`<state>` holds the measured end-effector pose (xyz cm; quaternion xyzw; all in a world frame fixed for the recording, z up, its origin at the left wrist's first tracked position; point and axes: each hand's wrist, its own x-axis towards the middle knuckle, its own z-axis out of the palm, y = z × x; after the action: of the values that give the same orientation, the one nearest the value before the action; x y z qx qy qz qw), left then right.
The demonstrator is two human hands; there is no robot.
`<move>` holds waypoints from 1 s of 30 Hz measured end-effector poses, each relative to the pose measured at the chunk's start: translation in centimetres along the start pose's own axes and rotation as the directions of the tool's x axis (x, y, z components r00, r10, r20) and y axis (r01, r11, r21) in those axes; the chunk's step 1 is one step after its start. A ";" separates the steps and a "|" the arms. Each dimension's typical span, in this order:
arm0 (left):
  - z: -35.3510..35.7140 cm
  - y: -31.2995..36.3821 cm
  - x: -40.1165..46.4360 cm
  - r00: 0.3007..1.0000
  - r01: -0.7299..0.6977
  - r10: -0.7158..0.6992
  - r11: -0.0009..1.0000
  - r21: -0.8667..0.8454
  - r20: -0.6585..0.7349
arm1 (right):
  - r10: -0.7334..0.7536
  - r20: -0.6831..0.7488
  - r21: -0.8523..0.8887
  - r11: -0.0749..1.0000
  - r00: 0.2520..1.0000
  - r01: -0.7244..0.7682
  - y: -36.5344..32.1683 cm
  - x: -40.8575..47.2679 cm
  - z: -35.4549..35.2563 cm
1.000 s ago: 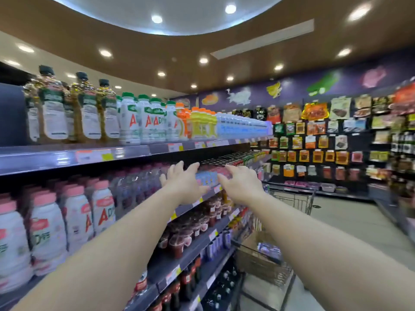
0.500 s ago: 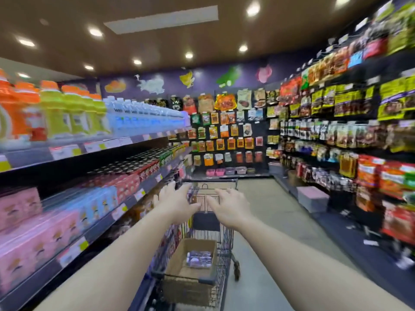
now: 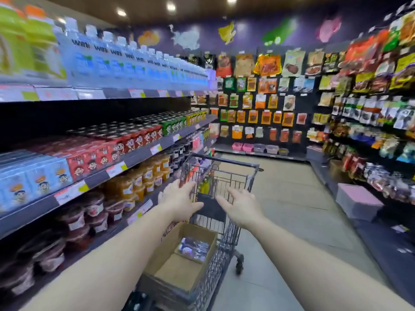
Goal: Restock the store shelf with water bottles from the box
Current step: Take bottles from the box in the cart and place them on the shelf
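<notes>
Box (image 3: 179,261) in cart (image 3: 224,221), near empty, one blurred clear pack (image 3: 194,245) left at far end. Water bottles (image 3: 125,61) already ranked on top shelf (image 3: 89,93) at left. Left hand (image 3: 179,202) and right hand (image 3: 241,207) now over cart, off middle shelf since a second ago, fingers spread, holding nothing. Judged: returning to box for next load

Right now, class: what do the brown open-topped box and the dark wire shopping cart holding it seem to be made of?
The brown open-topped box: apparently corrugated cardboard, matte tan, with folded flaps lying flat inside. The dark wire shopping cart: probably metal wire, dark grey coated, judging by its thin grid bars. Its handle material cannot be told.
</notes>
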<state>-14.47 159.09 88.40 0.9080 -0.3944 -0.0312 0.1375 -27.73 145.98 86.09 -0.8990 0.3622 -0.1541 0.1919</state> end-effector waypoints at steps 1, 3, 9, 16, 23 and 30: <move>0.7 -0.2 1.1 1.000 0.023 -0.023 1.000 -0.014 0.002 | -0.017 0.024 -0.007 1.000 1.000 0.017 0.3 1.9 0.6; 2.1 -1.2 2.9 0.997 0.071 -0.070 0.997 -0.042 0.008 | -0.060 0.094 -0.023 0.998 0.994 0.062 0.4 5.0 2.5; 6.2 -7.2 9.1 0.975 0.220 -0.219 0.975 -0.026 0.036 | -0.146 0.291 -0.003 0.988 0.946 0.153 -0.8 12.6 10.5; 11.6 -12.4 18.3 0.963 0.243 -0.245 0.970 0.025 0.112 | -0.131 0.369 -0.047 0.986 0.920 0.159 0.2 21.5 17.4; 18.1 -15.0 22.8 0.933 0.303 -0.306 0.952 0.047 0.188 | -0.094 0.516 -0.063 0.987 0.851 0.148 3.8 28.2 23.9; 26.0 -17.3 25.6 0.824 0.514 -0.497 0.858 0.010 0.272 | -0.105 0.702 -0.053 0.979 0.705 0.198 8.9 34.8 33.8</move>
<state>11.09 145.92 60.03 0.9626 -0.1537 -0.1998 0.0989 5.07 123.25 57.11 -0.9277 0.1974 0.2022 0.2441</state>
